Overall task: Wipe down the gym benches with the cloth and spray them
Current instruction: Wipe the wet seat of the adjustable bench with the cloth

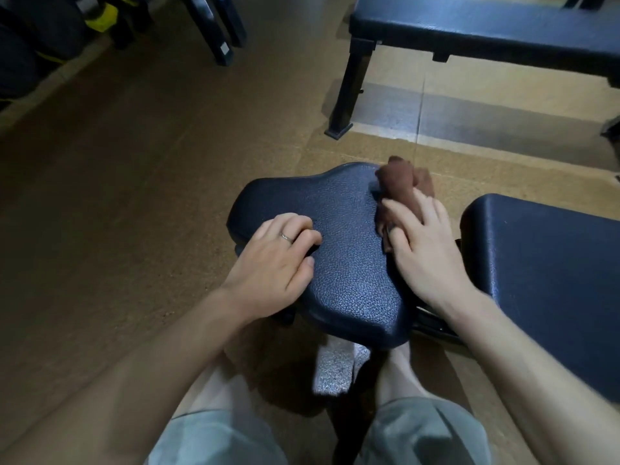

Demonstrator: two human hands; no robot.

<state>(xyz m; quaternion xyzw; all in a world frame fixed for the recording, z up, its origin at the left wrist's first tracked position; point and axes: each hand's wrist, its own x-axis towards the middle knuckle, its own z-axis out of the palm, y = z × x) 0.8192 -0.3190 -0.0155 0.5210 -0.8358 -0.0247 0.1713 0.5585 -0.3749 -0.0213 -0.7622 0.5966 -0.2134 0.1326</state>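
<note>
Hands first: your left hand (278,260) sits left of centre in the frame, knuckles up, its fingers curled under against the near-left edge of the dark seat pad (339,243), with nothing in its grasp; a thin ring (286,237) shows on one finger. Your right hand (422,243), right of centre, lies flat with fingers spread and fairly straight, pressing the brown cloth (401,182) onto the right edge of that pad. The cloth is bunched, and part of it pokes out beyond your fingertips toward the upper middle of the frame. Just right of the seat pad, across a narrow gap, the bench's longer back pad (550,283) fills the right side. A second bench (486,25) stands at the upper right, well apart, one black leg planted on the tan floor (117,196). Your knees and pale shorts (426,434) fill the bottom edge. Dark equipment with a yellow patch sits in the upper left corner.
</note>
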